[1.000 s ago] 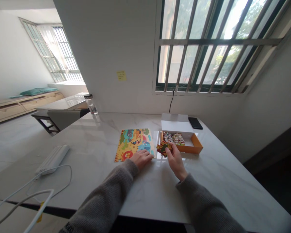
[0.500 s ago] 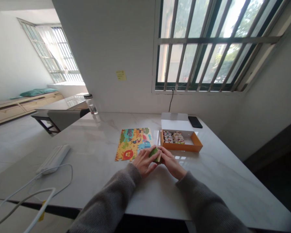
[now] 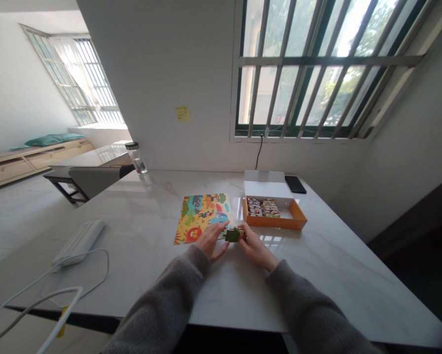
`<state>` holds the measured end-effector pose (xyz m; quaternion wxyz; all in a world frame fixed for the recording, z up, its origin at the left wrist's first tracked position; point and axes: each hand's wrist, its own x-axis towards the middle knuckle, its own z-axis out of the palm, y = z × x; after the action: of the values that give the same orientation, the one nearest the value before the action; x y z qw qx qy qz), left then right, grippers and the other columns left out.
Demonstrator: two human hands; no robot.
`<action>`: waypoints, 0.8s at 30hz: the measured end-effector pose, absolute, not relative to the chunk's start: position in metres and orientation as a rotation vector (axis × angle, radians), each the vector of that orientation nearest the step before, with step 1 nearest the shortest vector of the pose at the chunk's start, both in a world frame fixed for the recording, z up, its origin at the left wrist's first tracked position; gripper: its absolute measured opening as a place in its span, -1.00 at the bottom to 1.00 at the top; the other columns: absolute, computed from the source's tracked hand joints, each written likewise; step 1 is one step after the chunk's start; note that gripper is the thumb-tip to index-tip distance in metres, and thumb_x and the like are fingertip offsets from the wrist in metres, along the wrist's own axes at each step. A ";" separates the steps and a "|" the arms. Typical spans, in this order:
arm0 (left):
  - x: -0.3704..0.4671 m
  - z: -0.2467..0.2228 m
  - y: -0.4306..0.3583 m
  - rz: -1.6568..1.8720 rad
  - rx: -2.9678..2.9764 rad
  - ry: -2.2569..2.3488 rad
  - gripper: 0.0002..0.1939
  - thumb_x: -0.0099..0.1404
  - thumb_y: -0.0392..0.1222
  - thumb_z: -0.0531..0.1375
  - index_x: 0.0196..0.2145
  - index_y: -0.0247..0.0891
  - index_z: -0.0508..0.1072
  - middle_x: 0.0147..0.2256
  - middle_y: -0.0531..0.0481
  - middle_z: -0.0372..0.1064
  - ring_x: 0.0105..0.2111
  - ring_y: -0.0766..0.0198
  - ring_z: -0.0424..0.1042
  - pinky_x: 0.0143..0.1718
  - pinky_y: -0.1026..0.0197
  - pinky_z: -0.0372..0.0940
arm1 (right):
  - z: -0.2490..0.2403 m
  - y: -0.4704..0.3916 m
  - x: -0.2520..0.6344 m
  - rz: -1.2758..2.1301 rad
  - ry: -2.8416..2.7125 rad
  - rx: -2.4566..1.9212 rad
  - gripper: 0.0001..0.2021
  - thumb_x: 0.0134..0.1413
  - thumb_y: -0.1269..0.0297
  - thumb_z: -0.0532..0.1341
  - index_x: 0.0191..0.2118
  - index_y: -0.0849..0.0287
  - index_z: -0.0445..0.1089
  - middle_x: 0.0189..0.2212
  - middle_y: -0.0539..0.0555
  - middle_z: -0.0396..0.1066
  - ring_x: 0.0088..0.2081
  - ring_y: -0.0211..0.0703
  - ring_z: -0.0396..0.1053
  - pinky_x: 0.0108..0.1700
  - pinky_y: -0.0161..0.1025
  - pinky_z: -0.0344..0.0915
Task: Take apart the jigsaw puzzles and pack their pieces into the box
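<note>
My right hand [image 3: 256,250] grips a small stack of puzzle pieces [image 3: 233,235], the front one dark green, by its right side. To the left of the stack, my left hand [image 3: 210,241] is open, thumb and fingers spread around its left edge; whether they touch it I cannot tell. Just beyond my left hand lies a partly joined jigsaw puzzle [image 3: 196,216], yellow with a lion, an elephant and other animals. Its lower right corner is hidden behind my hand and the pieces.
An orange box [image 3: 276,223] holding rows of upright puzzle pieces [image 3: 262,208] stands at the right, its white lid folded back. Behind it lies a black phone [image 3: 295,184]. A water bottle [image 3: 137,158] stands at the back left, and a white power strip [image 3: 81,241] with cables lies left.
My left hand has let go of the stack and drawn slightly left, its fingers opening. The stack has turned, now showing a dark green face, in my right hand.
</note>
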<state>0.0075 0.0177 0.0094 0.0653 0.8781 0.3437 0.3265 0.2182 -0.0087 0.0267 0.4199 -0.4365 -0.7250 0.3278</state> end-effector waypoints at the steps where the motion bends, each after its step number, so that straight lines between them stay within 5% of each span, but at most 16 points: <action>1: 0.001 0.009 0.023 0.969 2.644 1.109 -0.39 0.29 -0.15 0.16 0.27 -0.20 0.14 0.00 -0.18 0.36 0.02 0.03 0.37 0.12 -0.05 0.30 | 0.028 -0.007 0.220 0.810 -1.785 -1.125 -0.87 0.11 0.37 0.08 -0.19 0.12 0.21 -0.35 0.01 0.39 -0.31 -0.11 0.37 -0.22 -0.22 0.27; 8: -0.030 0.002 0.052 0.564 2.698 1.342 -0.61 0.26 -0.07 0.25 0.02 -0.21 0.46 0.04 -0.17 0.40 0.05 -0.01 0.34 0.13 -0.09 0.27 | 0.028 -0.004 0.223 0.795 -1.708 -1.184 -0.86 0.10 0.34 0.08 -0.19 0.11 0.19 -0.37 -0.01 0.38 -0.34 -0.12 0.36 -0.25 -0.23 0.26; 13: -0.027 0.012 0.052 0.543 2.779 1.310 -0.74 0.40 -0.18 0.07 -0.07 -0.21 0.51 -0.10 -0.12 0.50 -0.04 0.08 0.40 0.03 -0.01 0.34 | 0.025 -0.004 0.221 0.801 -1.718 -1.156 -0.83 0.11 0.34 0.08 -0.15 0.13 0.20 -0.35 0.00 0.39 -0.33 -0.12 0.37 -0.24 -0.23 0.27; 18: -0.024 0.012 0.050 0.561 2.799 1.292 -0.62 0.26 0.00 0.27 0.00 -0.16 0.48 -0.02 -0.10 0.45 0.00 0.03 0.36 0.06 -0.04 0.30 | 0.025 -0.003 0.222 0.789 -1.707 -1.154 -0.83 0.10 0.34 0.09 -0.15 0.13 0.22 -0.36 0.00 0.40 -0.33 -0.13 0.37 -0.25 -0.23 0.27; 24: -0.002 0.013 0.050 0.466 2.938 1.177 -0.84 0.30 -0.22 0.19 -0.17 -0.25 0.50 -0.15 -0.18 0.47 -0.09 0.03 0.40 -0.02 -0.02 0.34 | 0.026 -0.002 0.223 0.737 -1.691 -1.175 -0.83 0.09 0.33 0.09 -0.16 0.13 0.22 -0.39 -0.02 0.37 -0.37 -0.14 0.34 -0.29 -0.25 0.25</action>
<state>-0.0022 0.0501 0.0126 -0.0289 0.9180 0.3678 0.1455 0.2228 -0.0020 0.0257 0.4595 -0.4771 -0.6867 0.2994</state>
